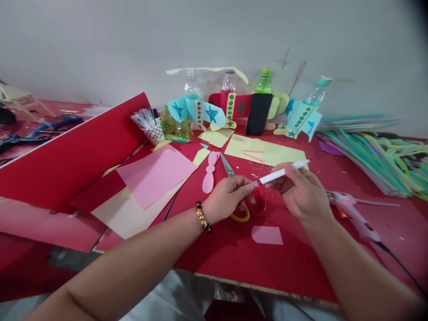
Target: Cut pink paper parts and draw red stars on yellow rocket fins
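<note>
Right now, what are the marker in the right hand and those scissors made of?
The marker looks like smooth white plastic, from its even, faintly glossy barrel. The scissors seem to have steel blades, going by the grey metallic sheen, and glossy moulded plastic handles, one red, one yellow; the exact plastic can't be told.

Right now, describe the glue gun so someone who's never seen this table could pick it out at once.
On the red-topped table, look to the right side, where a heap of pastel paper strips lies. Just below that heap, beside the right hand, is a pale pink hot glue gun. It's the only thing there trailing a black cord.
</note>
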A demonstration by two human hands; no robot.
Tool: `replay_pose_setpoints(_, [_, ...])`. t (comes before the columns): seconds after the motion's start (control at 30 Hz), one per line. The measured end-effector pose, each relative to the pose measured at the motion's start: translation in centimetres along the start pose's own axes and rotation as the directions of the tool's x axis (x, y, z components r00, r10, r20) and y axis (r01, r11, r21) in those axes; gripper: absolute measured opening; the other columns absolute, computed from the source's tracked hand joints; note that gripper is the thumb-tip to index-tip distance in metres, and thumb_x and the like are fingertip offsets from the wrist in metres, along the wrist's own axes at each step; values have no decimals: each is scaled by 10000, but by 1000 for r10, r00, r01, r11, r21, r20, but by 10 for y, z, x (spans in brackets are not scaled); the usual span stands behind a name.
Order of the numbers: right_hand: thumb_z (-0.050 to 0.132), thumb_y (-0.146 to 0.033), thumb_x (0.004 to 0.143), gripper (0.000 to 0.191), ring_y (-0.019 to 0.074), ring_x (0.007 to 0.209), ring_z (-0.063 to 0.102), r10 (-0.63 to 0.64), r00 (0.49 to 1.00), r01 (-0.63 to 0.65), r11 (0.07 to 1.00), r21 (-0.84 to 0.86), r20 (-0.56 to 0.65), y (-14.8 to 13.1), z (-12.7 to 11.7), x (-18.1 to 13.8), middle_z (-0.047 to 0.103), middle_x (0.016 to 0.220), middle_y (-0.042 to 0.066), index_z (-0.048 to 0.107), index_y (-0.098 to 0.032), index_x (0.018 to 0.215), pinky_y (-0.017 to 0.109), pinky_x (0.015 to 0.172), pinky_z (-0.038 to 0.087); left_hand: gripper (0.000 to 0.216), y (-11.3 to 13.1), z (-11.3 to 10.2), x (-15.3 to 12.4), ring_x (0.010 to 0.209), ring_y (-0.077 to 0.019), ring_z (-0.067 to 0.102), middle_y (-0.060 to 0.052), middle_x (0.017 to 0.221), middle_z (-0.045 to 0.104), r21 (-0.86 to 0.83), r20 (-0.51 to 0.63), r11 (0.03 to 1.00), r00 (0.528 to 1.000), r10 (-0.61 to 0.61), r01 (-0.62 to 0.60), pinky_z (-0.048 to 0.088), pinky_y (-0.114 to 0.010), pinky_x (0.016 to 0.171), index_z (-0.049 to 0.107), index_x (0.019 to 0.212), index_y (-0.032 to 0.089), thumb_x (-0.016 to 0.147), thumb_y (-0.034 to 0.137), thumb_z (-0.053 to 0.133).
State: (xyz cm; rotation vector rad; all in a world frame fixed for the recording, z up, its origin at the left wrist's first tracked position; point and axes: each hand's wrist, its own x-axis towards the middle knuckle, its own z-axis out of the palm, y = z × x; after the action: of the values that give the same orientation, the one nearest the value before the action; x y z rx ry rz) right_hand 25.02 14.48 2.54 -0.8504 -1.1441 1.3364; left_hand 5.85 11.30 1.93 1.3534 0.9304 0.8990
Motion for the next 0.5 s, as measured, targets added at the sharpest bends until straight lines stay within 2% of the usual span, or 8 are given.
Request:
replay_pose_setpoints(0.2, [658,-394,847,213,142,554,673,39,998,-39,999,19,-39,2,1,0,696,647,12,706,-189,817,269,566,580,208,-5,-1,3,521,-49,513,-29,776,670,-15,-37,999,999,35,-36,422,-158,504,563,867,149,915,351,561])
replay_pose_setpoints(0.3, [669,-382,844,201,137,559,673,51,998,-50,998,42,-22,2,0,1,694,652,9,714,-188,823,263,577,585,198,-6,-1,2,522,-49,526,-38,788,679,-22,-37,999,998,42,-43,429,-159,508,574,863,145,903,338,579])
replay_pose_setpoints(0.5, [704,-374,816,201,140,575,682,73,997,-73,996,54,-10,2,2,-1,710,681,25,727,-174,807,266,593,597,214,-3,1,-1,509,-66,530,-35,718,658,25,-51,1000,999,16,-14,415,-170,491,612,854,132,908,334,564])
